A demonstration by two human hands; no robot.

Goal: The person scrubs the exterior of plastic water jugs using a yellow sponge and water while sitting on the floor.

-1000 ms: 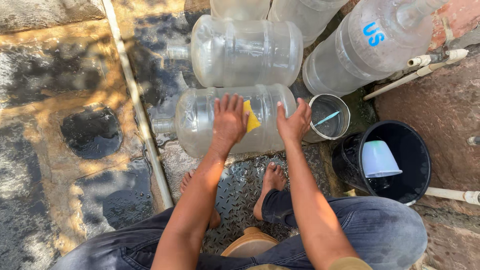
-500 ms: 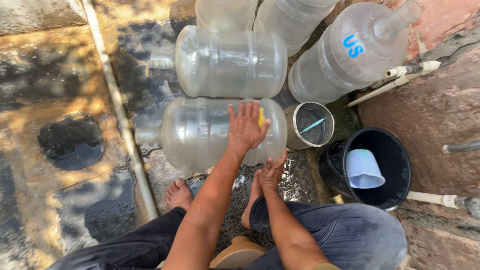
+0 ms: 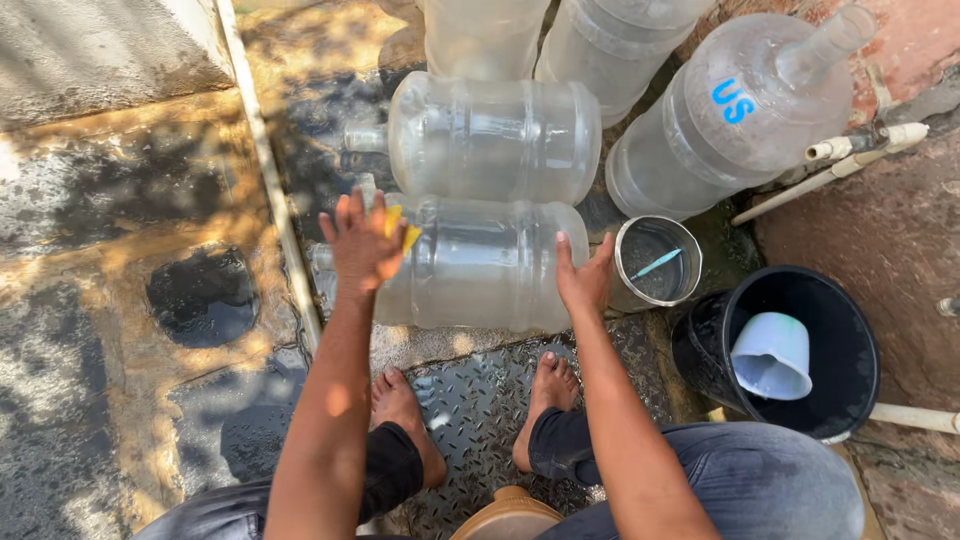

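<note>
A large clear water jug (image 3: 480, 265) lies on its side on the wet ground in front of my feet. My left hand (image 3: 360, 240) presses a yellow sponge (image 3: 402, 228) against the jug near its neck end. My right hand (image 3: 583, 272) rests flat on the jug's base end, fingers apart, holding nothing. A second clear jug (image 3: 490, 135) lies on its side just behind the first.
More clear jugs stand or lean at the back, one with blue letters (image 3: 745, 110). A small metal tin (image 3: 655, 262) with a blue stick sits right of the jug. A black bucket (image 3: 835, 400) holds a pale scoop (image 3: 775, 355). White pipes (image 3: 850, 160) run at right. A puddle (image 3: 200, 295) lies left.
My left hand has slid the sponge from the jug's base end leftward to its neck end. My right hand has come up onto the base end. The view shifted slightly.
</note>
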